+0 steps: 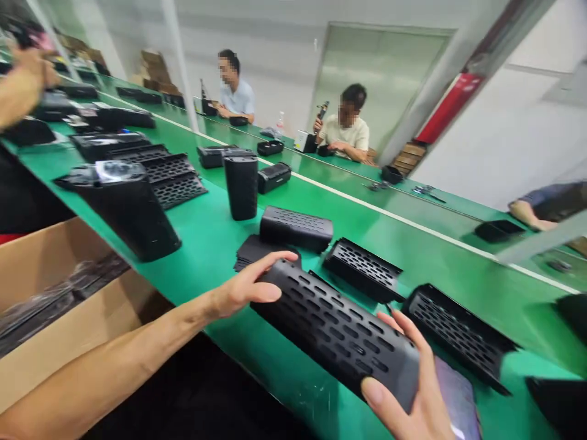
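A long black perforated speaker shell (337, 327) is held between both of my hands, just above the near edge of the green belt (215, 238). My left hand (250, 284) grips its left end with the fingers curled over the top. My right hand (408, 391) holds the right end, thumb under the shell and fingers behind it. Right behind the shell lie two open perforated half-shells (362, 269) (458, 333), a closed black shell (296, 227) and a stack of flat black pads (250, 250).
A black cylinder (241, 184) stands upright mid-belt. A larger black housing (126, 211) and grille trays (172, 174) sit to the left. A cardboard box (68, 305) with bagged parts is at lower left. Two seated people (233, 91) (346, 125) work across the line; another person's arm (545, 208) rests at right.
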